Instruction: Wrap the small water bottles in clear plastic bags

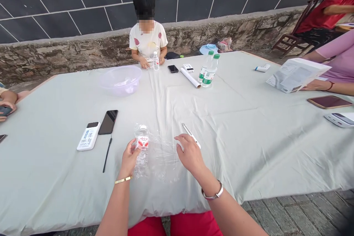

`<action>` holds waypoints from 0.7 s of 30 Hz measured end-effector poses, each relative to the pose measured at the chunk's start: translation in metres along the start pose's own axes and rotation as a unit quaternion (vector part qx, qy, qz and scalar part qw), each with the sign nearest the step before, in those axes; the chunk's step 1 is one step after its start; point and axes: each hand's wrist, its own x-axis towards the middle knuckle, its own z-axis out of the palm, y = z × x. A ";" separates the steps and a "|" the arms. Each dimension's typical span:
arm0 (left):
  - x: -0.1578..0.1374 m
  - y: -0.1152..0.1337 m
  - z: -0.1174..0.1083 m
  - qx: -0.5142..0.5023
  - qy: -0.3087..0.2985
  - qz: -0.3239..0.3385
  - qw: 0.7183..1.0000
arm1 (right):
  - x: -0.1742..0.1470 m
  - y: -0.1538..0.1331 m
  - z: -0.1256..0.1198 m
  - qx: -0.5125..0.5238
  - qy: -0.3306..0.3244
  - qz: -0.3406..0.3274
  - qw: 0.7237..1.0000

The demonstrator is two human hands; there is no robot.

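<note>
My left hand point(130, 158) is closed around the side of a small clear bottle point(142, 143) with a white cap and a red-and-white label. The bottle lies on a sheet of clear plastic film point(163, 155), which spreads to the right between my hands. Over the film's right end is my right hand point(190, 153), fingers apart and slightly bent, holding nothing that I can see. Whether its fingertips touch the film I cannot tell. Just beyond that hand lies a slim white pen-like tool point(191, 135), partly covered by it.
Left of the bottle lie a black phone point(108, 122) and a white power bank point(89, 136). Farther back stand a translucent purple basin point(120, 81), two green-capped bottles point(209, 72) and a white paper roll point(190, 77). A person point(149, 40) sits opposite; another at right holds a white box point(297, 75).
</note>
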 end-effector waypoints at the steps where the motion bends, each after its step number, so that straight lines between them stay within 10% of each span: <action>1: 0.000 -0.002 0.001 -0.020 -0.005 0.003 1.000 | 0.003 -0.009 0.000 0.030 0.017 -0.010 0.999; 8: 0.005 -0.010 -0.002 0.055 0.037 0.059 0.996 | 0.028 -0.062 0.042 0.099 -0.222 0.037 0.969; 21: 0.014 0.000 0.003 0.113 0.103 0.054 0.987 | 0.016 -0.066 0.073 0.148 -0.178 0.037 0.972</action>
